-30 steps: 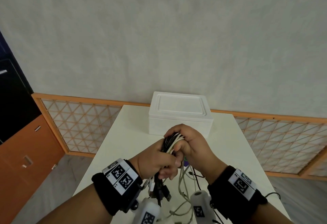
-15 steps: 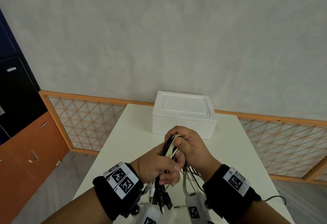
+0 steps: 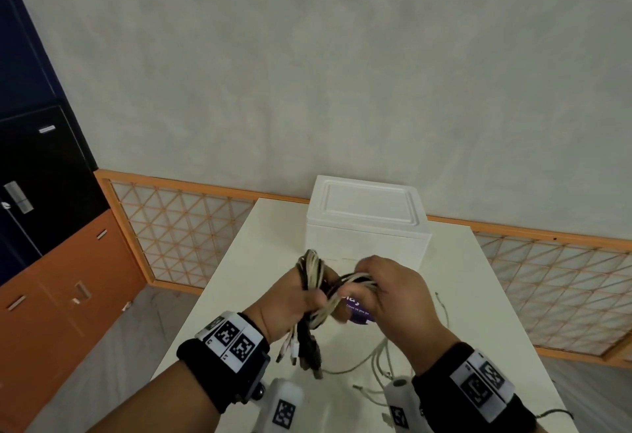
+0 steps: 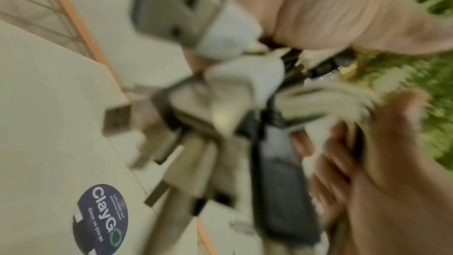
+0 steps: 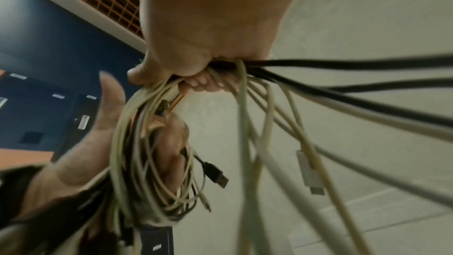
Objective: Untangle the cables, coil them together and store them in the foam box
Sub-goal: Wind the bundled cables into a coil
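1. Inside our left hand (image 3: 290, 299) the coiled cables (image 3: 312, 273) stand upright; its fingers look curled round them, with the plug ends hanging below the fist.
2. Just right of that grip, our right hand (image 3: 390, 295) clamps the free strands (image 5: 269, 104), running crosswise toward the coil.
3. Below the right fist, loose tails trail to the table (image 3: 266, 261).
4. Beyond both grips sits the foam box (image 3: 367, 224), lid on; we judge the right hand nearer it.

matt foam box (image 3: 366, 227), smooth table (image 3: 260, 254)
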### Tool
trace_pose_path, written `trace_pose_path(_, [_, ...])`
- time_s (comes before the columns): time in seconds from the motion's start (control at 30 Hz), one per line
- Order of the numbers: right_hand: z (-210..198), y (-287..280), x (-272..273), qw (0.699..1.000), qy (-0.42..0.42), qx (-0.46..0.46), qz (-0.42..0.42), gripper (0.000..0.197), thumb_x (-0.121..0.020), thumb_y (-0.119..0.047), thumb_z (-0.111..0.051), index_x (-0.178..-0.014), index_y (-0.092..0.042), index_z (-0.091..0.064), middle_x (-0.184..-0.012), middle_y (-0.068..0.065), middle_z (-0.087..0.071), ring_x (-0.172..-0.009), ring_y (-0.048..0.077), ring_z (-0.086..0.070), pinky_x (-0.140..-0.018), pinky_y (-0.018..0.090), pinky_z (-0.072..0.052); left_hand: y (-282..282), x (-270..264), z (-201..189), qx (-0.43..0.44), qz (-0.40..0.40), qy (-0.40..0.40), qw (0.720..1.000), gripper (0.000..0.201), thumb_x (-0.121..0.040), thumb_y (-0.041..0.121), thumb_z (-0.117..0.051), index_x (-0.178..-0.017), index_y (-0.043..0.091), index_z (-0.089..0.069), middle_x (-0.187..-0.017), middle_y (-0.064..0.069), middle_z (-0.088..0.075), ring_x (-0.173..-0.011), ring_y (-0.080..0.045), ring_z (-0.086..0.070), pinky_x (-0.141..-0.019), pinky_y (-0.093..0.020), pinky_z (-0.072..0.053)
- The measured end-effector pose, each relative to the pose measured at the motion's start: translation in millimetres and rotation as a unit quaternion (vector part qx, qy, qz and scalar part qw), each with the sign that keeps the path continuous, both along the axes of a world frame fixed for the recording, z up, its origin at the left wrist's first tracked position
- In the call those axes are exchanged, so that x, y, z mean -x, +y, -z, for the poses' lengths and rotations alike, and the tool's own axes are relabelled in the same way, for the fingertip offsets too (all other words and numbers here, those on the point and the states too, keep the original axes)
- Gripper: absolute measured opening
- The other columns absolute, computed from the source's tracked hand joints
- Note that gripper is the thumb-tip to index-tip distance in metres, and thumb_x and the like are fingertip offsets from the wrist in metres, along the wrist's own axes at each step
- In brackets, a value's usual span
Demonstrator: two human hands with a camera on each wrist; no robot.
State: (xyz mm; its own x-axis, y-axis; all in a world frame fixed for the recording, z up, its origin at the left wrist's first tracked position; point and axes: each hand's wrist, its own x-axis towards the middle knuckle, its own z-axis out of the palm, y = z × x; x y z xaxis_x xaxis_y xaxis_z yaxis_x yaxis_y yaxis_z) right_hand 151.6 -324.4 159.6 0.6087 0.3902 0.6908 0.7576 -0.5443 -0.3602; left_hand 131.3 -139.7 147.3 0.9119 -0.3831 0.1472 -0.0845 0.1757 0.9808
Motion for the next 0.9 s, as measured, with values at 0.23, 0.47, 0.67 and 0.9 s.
trace_pose_path(0.23, [31, -54, 10, 0.993, 0.087, 0.079, 0.019, 0.047, -0.075, -0.078, -0.043, -0.085, -0.031, -0.047, -0.068, -0.03, -0.043, -0.072, 0.006, -0.054, -0.055, -0.002, -0.029, 39, -11, 1, 0.095, -0.12, 0.078, 0.985, 0.052, -0.056, 0.059, -0.083, -0.066, 0.01, -0.068, -0.059, -0.012, -0.064, -0.054, -0.023, -0.063, -0.07, -0.037, -0.052])
trace_pose_path(0.47, [28, -80, 0, 0.932, 0.335, 0.142, -0.013, 0.058, -0.075, -0.035, -0.075, -0.117, -0.048, -0.037, -0.124, -0.035, -0.04, -0.116, -0.016, -0.039, -0.097, 0.01, -0.033, 32, 3, -18, -0.373, -0.085, -0.044, 0.923, 0.031, -0.089, 0.04, -0.063, -0.073, 0.017, -0.05, -0.058, 0.008, -0.047, -0.052, -0.006, -0.047, -0.056, -0.021, -0.04])
trace_pose_path(0.67, [-14, -12, 1, 0.975, 0.134, 0.161, -0.075, 0.082, -0.072, -0.034, -0.064, -0.144, -0.027, -0.025, -0.14, -0.011, -0.042, -0.131, -0.001, -0.031, -0.116, 0.021, -0.016, 6, 6, -17, -0.582, -0.023, -0.277, 0.764, 0.04, -0.088, 0.053, -0.047, -0.08, 0.017, -0.061, -0.071, 0.004, -0.06, -0.065, -0.009, -0.051, -0.059, -0.024, -0.034])
trace_pose_path(0.9, [-6, 10, 1, 0.954, 0.233, 0.168, -0.087, 0.055, -0.072, -0.032, -0.055, -0.127, -0.031, -0.047, -0.079, -0.008, -0.065, -0.073, 0.007, -0.057, -0.065, 0.024, -0.044, 20, 7, -13, -0.384, -0.048, -0.102, 0.917, 0.023, -0.072, 0.028, -0.081, -0.072, 0.027, -0.058, -0.07, 0.004, -0.062, -0.067, -0.003, -0.058, -0.064, -0.016, -0.044])
